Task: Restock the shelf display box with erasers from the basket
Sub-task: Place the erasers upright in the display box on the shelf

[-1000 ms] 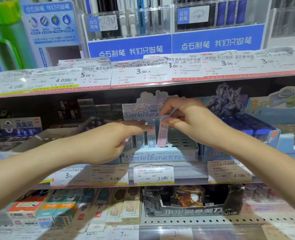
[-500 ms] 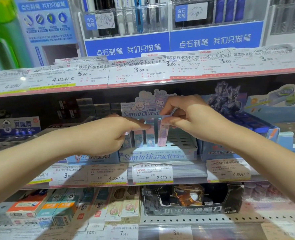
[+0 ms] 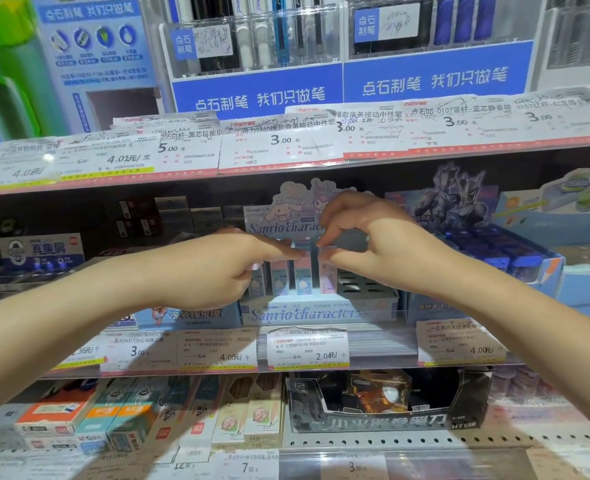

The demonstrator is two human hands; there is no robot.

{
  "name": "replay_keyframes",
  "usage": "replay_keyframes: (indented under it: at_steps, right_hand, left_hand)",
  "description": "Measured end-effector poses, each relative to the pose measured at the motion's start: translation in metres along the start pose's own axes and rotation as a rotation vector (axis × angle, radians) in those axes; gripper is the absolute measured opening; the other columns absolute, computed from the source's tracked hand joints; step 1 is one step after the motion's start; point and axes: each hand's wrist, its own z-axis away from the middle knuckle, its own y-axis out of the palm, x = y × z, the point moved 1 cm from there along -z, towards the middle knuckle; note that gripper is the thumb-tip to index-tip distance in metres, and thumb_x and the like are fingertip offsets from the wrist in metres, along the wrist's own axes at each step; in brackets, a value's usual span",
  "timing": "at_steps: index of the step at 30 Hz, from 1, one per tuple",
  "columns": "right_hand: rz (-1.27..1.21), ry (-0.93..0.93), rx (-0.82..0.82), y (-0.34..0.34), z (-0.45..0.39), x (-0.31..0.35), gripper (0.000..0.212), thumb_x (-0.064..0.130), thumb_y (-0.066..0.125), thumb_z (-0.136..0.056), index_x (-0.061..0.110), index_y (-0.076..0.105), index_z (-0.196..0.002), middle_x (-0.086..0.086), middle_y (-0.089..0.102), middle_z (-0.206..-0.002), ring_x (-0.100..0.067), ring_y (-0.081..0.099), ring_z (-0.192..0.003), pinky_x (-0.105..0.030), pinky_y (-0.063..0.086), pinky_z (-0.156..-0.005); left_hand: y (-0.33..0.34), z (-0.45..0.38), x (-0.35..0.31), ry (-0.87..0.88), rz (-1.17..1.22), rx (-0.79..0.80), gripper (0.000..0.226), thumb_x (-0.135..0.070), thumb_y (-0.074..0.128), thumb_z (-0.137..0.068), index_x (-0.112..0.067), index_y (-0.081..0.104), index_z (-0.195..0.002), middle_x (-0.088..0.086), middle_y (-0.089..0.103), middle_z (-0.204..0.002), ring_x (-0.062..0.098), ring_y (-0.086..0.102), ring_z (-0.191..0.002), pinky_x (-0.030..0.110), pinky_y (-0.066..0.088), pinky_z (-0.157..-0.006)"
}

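The pink eraser (image 3: 327, 271) has been pushed lower into the display box (image 3: 321, 311) than a moment ago, so it is nearly level with the row of erasers (image 3: 283, 277) at the box's left side. Its top is pinched by the right hand (image 3: 366, 240). The row is steadied by the left hand (image 3: 217, 268), fingers straight. The slots (image 3: 362, 287) toward the box's right edge are empty, so more is needed. The basket is not seen.

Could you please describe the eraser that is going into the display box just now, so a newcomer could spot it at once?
On the middle shelf stands the pale blue Sanrio display box. The pink eraser is the rightmost of the front row, with empty slots to its right. Alone among its neighbours, it is pinched by the right hand.
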Motion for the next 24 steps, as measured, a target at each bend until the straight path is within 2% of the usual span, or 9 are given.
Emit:
replay_keyframes:
  at_steps: [4, 8, 12, 14, 15, 17, 19, 21, 24]
  right_hand:
    - [-0.032, 0.037, 0.034, -0.001, -0.003, 0.001, 0.018, 0.017, 0.055, -0.072, 0.016, 0.072, -0.075, 0.001, 0.062, -0.098, -0.015, 0.057, -0.093, -0.022, 0.039, -0.087]
    - [-0.079, 0.067, 0.111, -0.001, -0.002, 0.003, 0.032, -0.005, 0.05, -0.074, 0.014, 0.075, -0.079, 0.0, 0.062, -0.106, -0.011, 0.055, -0.095, -0.007, 0.035, -0.081]
    - [-0.096, 0.104, 0.179, -0.005, -0.003, 0.004, 0.043, -0.012, 0.042, -0.075, 0.014, 0.075, -0.088, 0.0, 0.059, -0.11, -0.014, 0.054, -0.104, -0.006, 0.034, -0.083]
    - [-0.095, 0.104, 0.164, -0.007, -0.003, 0.005, 0.049, -0.013, 0.04, -0.074, 0.015, 0.071, -0.098, -0.001, 0.058, -0.112, -0.012, 0.053, -0.107, -0.004, 0.033, -0.086]
    - [-0.109, 0.103, 0.115, -0.008, -0.002, 0.005, 0.05, -0.011, 0.04, -0.073, 0.016, 0.069, -0.103, 0.0, 0.059, -0.111, -0.011, 0.053, -0.104, -0.003, 0.034, -0.085]
    - [-0.212, 0.12, 0.01, -0.01, 0.0, 0.011, 0.044, -0.004, 0.043, -0.072, 0.019, 0.065, -0.103, 0.003, 0.061, -0.101, -0.007, 0.054, -0.091, -0.002, 0.038, -0.078]
    - [-0.349, 0.126, -0.04, -0.011, 0.001, 0.019, 0.036, 0.003, 0.044, -0.071, 0.021, 0.063, -0.097, 0.008, 0.062, -0.089, -0.005, 0.056, -0.082, -0.011, 0.044, -0.075]
    - [-0.462, 0.137, -0.036, -0.01, 0.0, 0.026, 0.031, -0.003, 0.05, -0.077, 0.021, 0.062, -0.091, 0.005, 0.062, -0.084, -0.004, 0.056, -0.077, -0.02, 0.048, -0.076]
    - [-0.604, 0.165, -0.008, -0.007, -0.002, 0.039, 0.024, -0.005, 0.058, -0.08, 0.018, 0.062, -0.085, -0.005, 0.064, -0.078, -0.008, 0.059, -0.071, -0.017, 0.05, -0.068]
  left_hand:
    - [0.0, -0.001, -0.001, -0.012, -0.014, 0.008, 0.075, 0.006, 0.031, -0.082, -0.045, 0.035, -0.137, -0.019, 0.04, -0.146, 0.007, 0.04, -0.132, 0.033, 0.035, -0.11]
    - [0.0, -0.001, 0.001, 0.007, -0.018, 0.004, 0.075, 0.005, 0.031, -0.08, -0.044, 0.036, -0.137, -0.019, 0.039, -0.146, 0.007, 0.04, -0.133, 0.034, 0.035, -0.11]
    - [0.0, -0.003, 0.0, 0.037, -0.027, -0.008, 0.074, 0.008, 0.032, -0.081, -0.038, 0.038, -0.138, -0.02, 0.038, -0.146, 0.001, 0.034, -0.135, 0.025, 0.028, -0.113]
    - [0.001, -0.003, -0.003, 0.054, -0.009, -0.101, 0.066, 0.008, 0.033, -0.081, -0.03, 0.045, -0.134, -0.016, 0.047, -0.139, 0.001, 0.041, -0.129, 0.016, 0.03, -0.106]
    - [0.003, -0.003, -0.004, 0.075, 0.024, -0.207, 0.058, 0.005, 0.035, -0.083, -0.026, 0.051, -0.129, -0.011, 0.054, -0.131, 0.004, 0.047, -0.121, 0.015, 0.034, -0.098]
    - [0.005, -0.004, -0.006, 0.093, 0.179, -0.44, 0.035, -0.007, 0.037, -0.084, -0.02, 0.059, -0.108, 0.001, 0.065, -0.108, 0.013, 0.057, -0.096, 0.025, 0.043, -0.084]
    - [0.003, -0.006, -0.008, 0.003, 0.512, -0.56, 0.019, -0.017, 0.041, -0.086, -0.016, 0.059, -0.091, 0.007, 0.065, -0.085, 0.021, 0.056, -0.073, 0.034, 0.044, -0.069]
    - [0.0, -0.011, -0.012, -0.126, 0.909, -0.558, 0.02, -0.017, 0.044, -0.093, -0.011, 0.059, -0.081, 0.006, 0.059, -0.069, 0.017, 0.049, -0.055, 0.027, 0.04, -0.054]
    - [-0.001, -0.015, -0.018, -0.255, 1.34, -0.448, 0.033, -0.022, 0.039, -0.097, -0.008, 0.06, -0.076, 0.007, 0.057, -0.064, 0.013, 0.049, -0.047, 0.021, 0.04, -0.046]
